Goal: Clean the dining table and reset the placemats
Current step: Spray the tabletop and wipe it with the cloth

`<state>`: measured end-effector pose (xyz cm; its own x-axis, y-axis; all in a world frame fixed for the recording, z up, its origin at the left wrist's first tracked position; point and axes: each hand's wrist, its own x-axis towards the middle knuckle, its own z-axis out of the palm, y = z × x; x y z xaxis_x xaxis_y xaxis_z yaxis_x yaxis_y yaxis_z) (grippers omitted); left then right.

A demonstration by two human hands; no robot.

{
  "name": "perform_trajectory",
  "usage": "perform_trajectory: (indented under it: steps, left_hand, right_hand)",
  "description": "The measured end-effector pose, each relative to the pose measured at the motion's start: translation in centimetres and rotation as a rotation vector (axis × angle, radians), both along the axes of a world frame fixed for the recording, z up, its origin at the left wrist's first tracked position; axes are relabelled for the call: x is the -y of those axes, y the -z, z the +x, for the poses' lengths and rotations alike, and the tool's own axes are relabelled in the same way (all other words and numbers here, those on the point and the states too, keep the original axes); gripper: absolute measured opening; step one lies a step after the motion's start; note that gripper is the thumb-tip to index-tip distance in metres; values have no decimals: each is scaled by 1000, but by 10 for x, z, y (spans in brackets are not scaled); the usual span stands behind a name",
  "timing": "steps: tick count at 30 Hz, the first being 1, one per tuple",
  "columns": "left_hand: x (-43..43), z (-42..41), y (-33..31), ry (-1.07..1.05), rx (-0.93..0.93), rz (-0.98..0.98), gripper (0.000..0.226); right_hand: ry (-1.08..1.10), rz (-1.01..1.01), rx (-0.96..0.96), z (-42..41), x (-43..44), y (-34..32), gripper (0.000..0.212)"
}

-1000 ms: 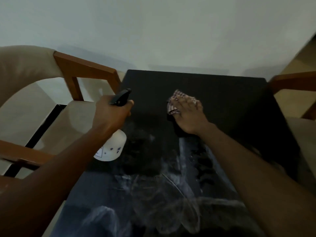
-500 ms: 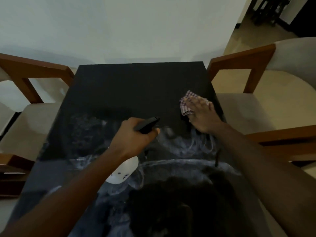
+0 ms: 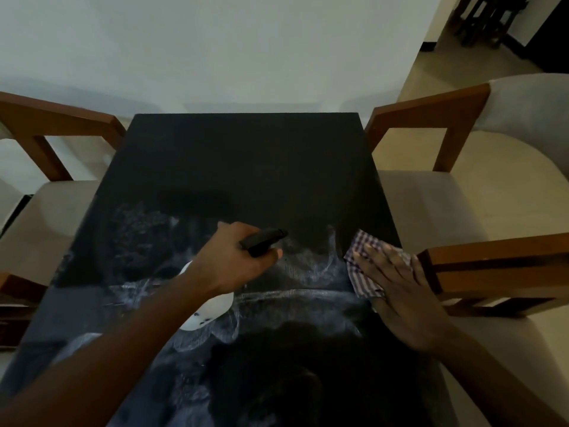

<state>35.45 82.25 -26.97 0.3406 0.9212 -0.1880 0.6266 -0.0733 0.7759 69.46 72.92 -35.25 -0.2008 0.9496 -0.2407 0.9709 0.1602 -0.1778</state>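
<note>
The black dining table [image 3: 246, 167] fills the middle of the head view, with whitish wet streaks across its near half. My left hand [image 3: 234, 263] grips a white spray bottle [image 3: 209, 309] by its black trigger head, held just above the table's centre. A checkered purple and white cloth [image 3: 361, 272] lies at the table's right edge. My right hand [image 3: 400, 291] presses flat on top of it, fingers spread. No placemat shows on the table.
A wooden chair with a cream seat [image 3: 462, 204] stands close along the table's right side, its armrest [image 3: 498, 266] just beside my right hand. Another chair [image 3: 46, 217] stands at the left. A pale wall lies beyond the table's far edge.
My right hand slid the cloth from the table's middle to its right edge and nearer me. My left hand carried the spray bottle from the left edge to the centre. My view swung right.
</note>
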Motion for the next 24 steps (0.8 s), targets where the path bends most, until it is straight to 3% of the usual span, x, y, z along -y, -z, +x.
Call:
perform_trajectory:
  steps: [6,9,11,14,19,22,24]
  left_hand:
    - [-4,-4,2,-22,0,10,36]
    - [-7,-7,3,-67,6,29,37]
    - [-8,-7,2,-87,23,33,35]
    - [-12,-9,3,-124,33,26,35]
    - [-15,-8,5,-120,18,28,33]
    - [-17,-7,4,-123,-2,13,33]
    - [-15,-8,3,-122,0,18,33]
  right_hand:
    - [174,51,-55,17,-144,15,71]
    - [280,4,-57,-12,-217,11,63]
    - [229,7,-50,-43,-234,5,63]
    - [-35,44,-54,-97,-203,4,62]
    - [-318,18,-77,-126,-66,-3,69]
    - [-329,-21,-62,-87,-13,-8,69]
    - [-219,-6,-4,-54,-10,-8,69]
